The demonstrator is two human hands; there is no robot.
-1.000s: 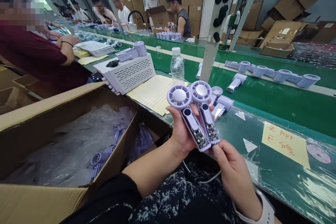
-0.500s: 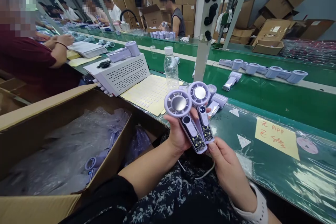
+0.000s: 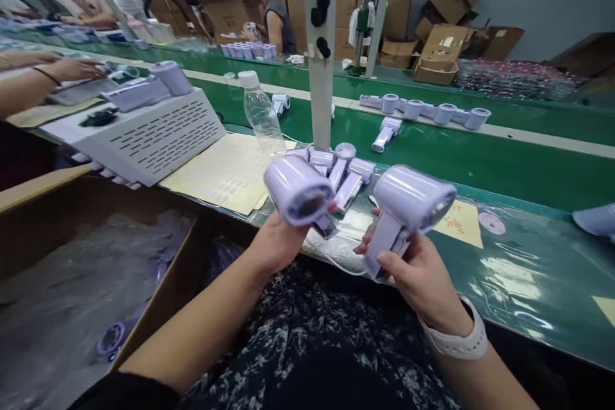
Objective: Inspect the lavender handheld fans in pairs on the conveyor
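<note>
My left hand [image 3: 278, 240] grips a lavender handheld fan [image 3: 295, 186] by its handle, the round head tipped toward me and to the right. A second lavender handheld fan [image 3: 408, 195] is in my right hand [image 3: 418, 269], its handle slanting down to the left and its head facing right. The two fans are apart, both held above the bench's near edge. A white cable [image 3: 336, 262] hangs between my hands; where its ends go is hidden. Just beyond lie several more lavender fans [image 3: 348, 189] in a cluster on the bench.
A clear bottle [image 3: 262, 112] stands on yellow sheets [image 3: 216, 173] beside a vented white box [image 3: 158, 134]. A metal post [image 3: 321, 90] rises behind the fans. Several fans [image 3: 444, 113] line the green conveyor [image 3: 528, 166]. An open carton [image 3: 163, 295] with plastic bags sits at lower left.
The two fans, side by side in my left hand before, are now apart, one in each hand. My right hand has taken one to the right. The view has turned right.
</note>
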